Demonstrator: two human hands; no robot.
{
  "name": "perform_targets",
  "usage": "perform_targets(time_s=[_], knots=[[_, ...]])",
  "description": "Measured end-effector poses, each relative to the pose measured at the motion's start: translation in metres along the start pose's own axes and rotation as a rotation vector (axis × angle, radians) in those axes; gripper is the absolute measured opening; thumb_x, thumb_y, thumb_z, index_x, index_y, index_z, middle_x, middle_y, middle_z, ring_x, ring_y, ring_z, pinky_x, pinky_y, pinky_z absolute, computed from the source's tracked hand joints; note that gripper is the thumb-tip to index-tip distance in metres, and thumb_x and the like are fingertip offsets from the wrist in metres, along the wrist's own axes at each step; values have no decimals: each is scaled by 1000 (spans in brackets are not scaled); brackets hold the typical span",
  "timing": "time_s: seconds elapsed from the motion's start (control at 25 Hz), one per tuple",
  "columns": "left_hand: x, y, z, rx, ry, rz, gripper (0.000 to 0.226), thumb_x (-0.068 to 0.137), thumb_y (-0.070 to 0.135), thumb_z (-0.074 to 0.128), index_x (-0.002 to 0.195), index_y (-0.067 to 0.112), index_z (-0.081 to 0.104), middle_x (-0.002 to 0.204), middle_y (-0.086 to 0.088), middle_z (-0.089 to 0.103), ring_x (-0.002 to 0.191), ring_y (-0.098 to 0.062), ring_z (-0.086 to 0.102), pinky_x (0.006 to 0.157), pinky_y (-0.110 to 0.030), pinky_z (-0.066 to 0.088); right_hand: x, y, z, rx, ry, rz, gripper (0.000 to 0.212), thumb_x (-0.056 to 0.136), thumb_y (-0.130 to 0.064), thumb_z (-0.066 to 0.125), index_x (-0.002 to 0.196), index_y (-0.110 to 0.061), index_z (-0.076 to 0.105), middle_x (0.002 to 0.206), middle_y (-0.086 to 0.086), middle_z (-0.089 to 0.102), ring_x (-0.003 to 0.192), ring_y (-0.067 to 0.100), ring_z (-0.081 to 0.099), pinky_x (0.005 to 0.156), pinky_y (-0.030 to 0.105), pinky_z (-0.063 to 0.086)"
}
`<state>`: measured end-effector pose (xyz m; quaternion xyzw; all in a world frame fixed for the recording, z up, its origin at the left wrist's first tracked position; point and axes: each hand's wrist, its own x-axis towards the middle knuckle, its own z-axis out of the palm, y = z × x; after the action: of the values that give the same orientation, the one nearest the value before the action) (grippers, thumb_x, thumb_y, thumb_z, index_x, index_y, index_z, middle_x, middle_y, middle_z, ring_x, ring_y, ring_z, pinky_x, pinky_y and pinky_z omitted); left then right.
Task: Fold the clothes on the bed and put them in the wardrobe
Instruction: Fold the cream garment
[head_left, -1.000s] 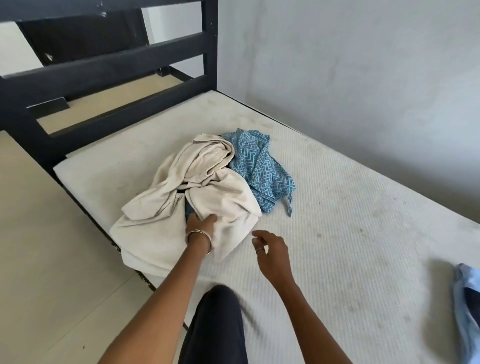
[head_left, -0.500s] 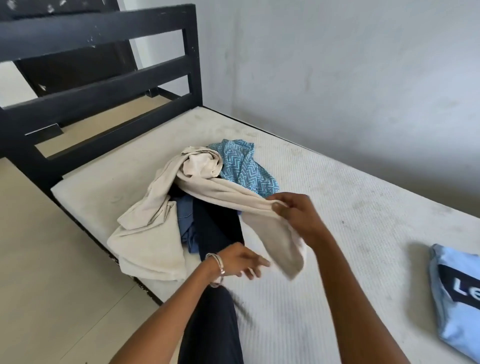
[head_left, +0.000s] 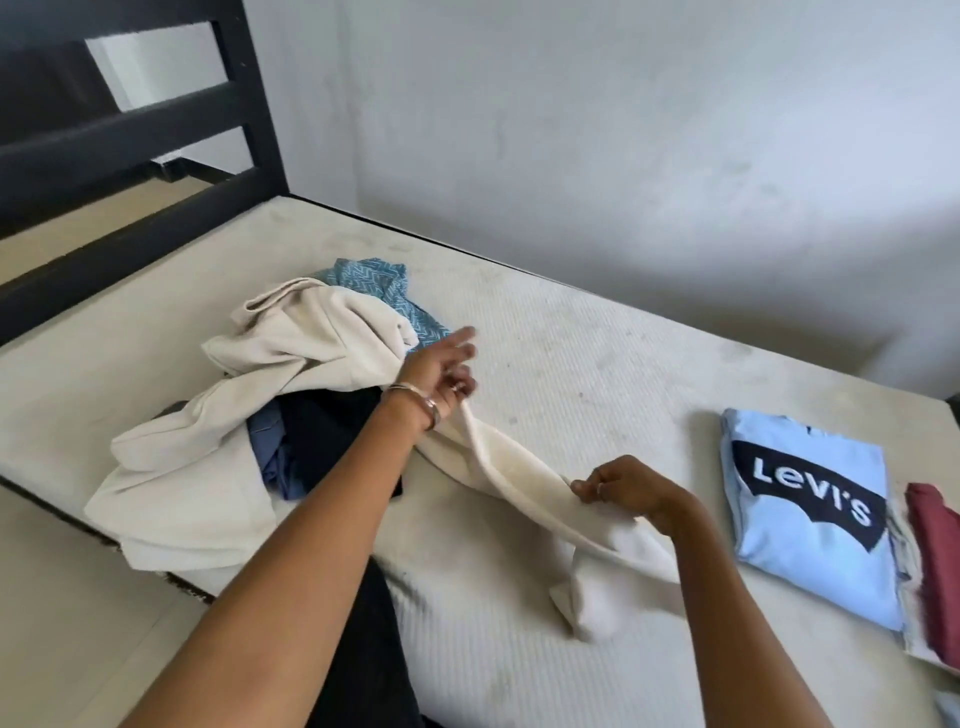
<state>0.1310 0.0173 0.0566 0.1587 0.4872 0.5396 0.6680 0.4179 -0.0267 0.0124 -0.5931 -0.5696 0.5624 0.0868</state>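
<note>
A cream garment lies crumpled on the bare mattress, and one long part of it stretches to the right. My left hand pinches that part near the pile, index finger pointing out. My right hand grips it further along, and its end droops onto the mattress. Under the cream cloth lie a dark garment and a blue one. A teal patterned garment sits behind the pile.
A folded light-blue Levi's T-shirt lies at the right on the mattress, with a maroon folded garment beside it. The black bed frame stands at the far left. A grey wall runs along the far side. Tiled floor lies at the left.
My right hand has drawn the cream cloth out to the right and lower. My left hand went up from the mattress and took hold of the cloth near the pile. The view swung right.
</note>
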Motion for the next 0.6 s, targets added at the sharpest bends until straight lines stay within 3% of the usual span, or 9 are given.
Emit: perform_targets(time_s=[0.04,0.12,0.16,0.2,0.24,0.32,0.44,0.52,0.6], knots=[[-2,-12,16,228,-2,-12,15,90,2,56,91,13,66,70,0,67,43,-8,49,48,-17,41,-2,0,4,33,-16,-4,37,68,-39,84,76,-4,74,86,15,68,84,25,60,68,31,37],[6,-52,25,693,225,-14,15,88,18,61,103,14,64,106,-11,69,76,-20,65,68,-27,49,-12,-2,6,242,-55,-87,15,74,-22,79,69,-10,72,78,8,64,74,22,56,64,28,43],[9,-69,16,869,365,-79,39,86,32,64,118,12,56,125,-16,59,100,-29,62,81,-35,50,-20,-5,5,363,-108,-174,12,75,-12,72,63,-13,69,71,5,60,68,19,53,60,26,44],[10,-85,2,866,476,-180,69,80,48,67,132,10,44,135,-19,48,115,-36,53,88,-46,48,-27,-6,2,449,-149,-262,17,73,-6,66,58,-14,64,66,4,55,62,16,49,55,25,40],[13,-94,-9,708,522,-283,98,68,59,72,142,9,31,139,-19,41,118,-41,49,82,-54,49,-36,-9,-2,525,-224,-335,18,71,-4,64,56,-14,59,62,5,49,58,15,43,53,26,34],[17,-100,-13,263,543,-311,121,48,51,84,145,9,26,138,-14,45,112,-39,55,71,-52,53,-44,-8,-9,586,-343,-386,17,71,-9,69,59,-8,57,61,6,45,55,15,39,53,27,28],[6,-88,9,178,545,71,59,74,5,72,130,3,52,120,-7,59,102,-24,59,78,-29,46,-38,-11,-13,240,-263,-252,17,92,-7,59,85,7,64,75,1,64,67,11,57,62,22,45],[-15,-75,33,196,314,258,40,78,-7,68,116,-1,60,106,-8,65,92,-20,61,73,-25,49,-27,-18,-5,108,-30,-163,20,97,-8,52,95,4,69,81,-7,71,72,8,58,64,23,43],[-43,-80,55,383,-54,324,25,75,-8,69,98,0,64,88,0,68,79,-11,62,70,-23,48,-32,-32,4,311,89,-237,28,101,-11,47,84,-5,67,66,-10,68,64,8,55,57,21,39]])
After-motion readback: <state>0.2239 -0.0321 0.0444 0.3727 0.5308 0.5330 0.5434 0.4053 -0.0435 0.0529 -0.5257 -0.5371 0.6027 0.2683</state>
